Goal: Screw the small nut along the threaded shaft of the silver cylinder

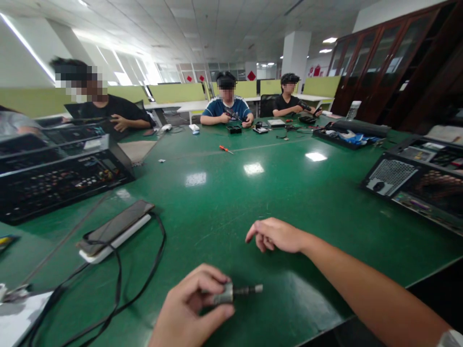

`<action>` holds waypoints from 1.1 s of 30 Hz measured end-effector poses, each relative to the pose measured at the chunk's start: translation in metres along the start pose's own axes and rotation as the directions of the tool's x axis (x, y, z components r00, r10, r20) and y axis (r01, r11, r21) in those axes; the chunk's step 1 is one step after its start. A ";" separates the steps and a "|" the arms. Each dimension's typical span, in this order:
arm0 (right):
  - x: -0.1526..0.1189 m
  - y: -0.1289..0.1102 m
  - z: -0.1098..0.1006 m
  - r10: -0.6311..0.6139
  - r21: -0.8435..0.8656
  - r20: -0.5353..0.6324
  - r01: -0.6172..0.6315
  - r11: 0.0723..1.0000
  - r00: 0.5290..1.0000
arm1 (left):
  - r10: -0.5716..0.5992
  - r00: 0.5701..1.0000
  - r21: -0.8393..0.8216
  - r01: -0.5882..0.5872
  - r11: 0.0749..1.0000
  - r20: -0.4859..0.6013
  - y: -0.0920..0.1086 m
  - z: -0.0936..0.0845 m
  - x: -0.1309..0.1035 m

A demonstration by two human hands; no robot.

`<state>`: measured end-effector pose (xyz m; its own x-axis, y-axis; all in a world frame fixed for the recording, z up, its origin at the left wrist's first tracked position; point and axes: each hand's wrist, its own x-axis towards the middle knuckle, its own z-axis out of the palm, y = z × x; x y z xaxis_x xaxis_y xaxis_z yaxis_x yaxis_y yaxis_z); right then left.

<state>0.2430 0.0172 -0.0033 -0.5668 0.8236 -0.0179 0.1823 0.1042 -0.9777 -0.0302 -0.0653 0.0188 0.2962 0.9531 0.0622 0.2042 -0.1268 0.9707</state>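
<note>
My left hand (197,301) is low in the middle of the head view, its fingers and thumb closed around a small grey metal cylinder with a dark shaft (248,290). The shaft points right and ends in a silvery tip. Part of the cylinder is hidden by my fingers. Farther up and to the right, my right hand (277,234) hovers over the green tabletop (224,207), apart from the cylinder. Its index finger reaches out to the left while the other fingers bend loosely. Nothing shows in it.
A power strip (115,233) with looped black cables lies on the left. Opened computer cases (61,178) stand at left and right. An orange screwdriver (224,149) rests mid-table. Several people sit around the far side, some handling dark parts.
</note>
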 end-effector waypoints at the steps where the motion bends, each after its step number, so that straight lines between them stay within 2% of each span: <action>1: -0.003 0.006 -0.008 -0.015 0.008 -0.083 0.016 1.000 0.996 | 0.023 0.999 -0.027 -0.023 0.999 0.026 0.001 0.012 0.018; 2: -0.005 0.010 -0.014 -0.037 0.000 -0.155 0.037 0.999 0.987 | 0.064 0.998 -0.077 -0.063 0.995 0.016 0.002 0.022 0.036; 4: -0.008 0.015 -0.020 -0.106 -0.052 -0.261 0.096 0.994 0.959 | 0.076 0.997 -0.140 -0.073 0.987 0.011 -0.003 0.037 0.063; 7: -0.013 0.014 -0.017 -0.181 -0.146 -0.260 0.147 0.978 0.949 | 0.083 0.996 -0.166 -0.084 0.983 -0.011 -0.019 0.044 0.081; 11: -0.014 0.008 -0.004 -0.189 -0.348 -0.154 0.126 0.929 0.970 | 0.104 0.994 -0.122 -0.107 0.987 -0.030 -0.038 0.040 0.082; 14: -0.012 0.006 0.005 -0.200 -0.444 -0.129 0.124 0.888 0.971 | 0.122 0.992 -0.101 -0.123 0.987 -0.016 -0.042 0.038 0.083; 18: -0.010 0.005 0.012 -0.198 -0.441 -0.143 0.117 0.890 0.970 | 0.112 0.994 -0.125 -0.112 0.986 -0.006 -0.043 0.038 0.085; 24: -0.010 0.007 0.010 -0.176 -0.429 -0.206 0.073 0.900 0.963 | 0.116 0.993 -0.133 -0.117 0.984 -0.016 -0.042 0.038 0.084; 33: -0.009 0.009 0.011 -0.222 -0.456 -0.192 0.113 0.883 0.956 | 0.100 0.995 -0.127 -0.100 0.987 -0.004 -0.038 0.039 0.085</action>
<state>0.2411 0.0050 -0.0145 -0.4283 0.8712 0.2399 0.4634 0.4397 -0.7694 0.0239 0.0096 -0.0219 0.3111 0.9368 0.1601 0.0539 -0.1856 0.9812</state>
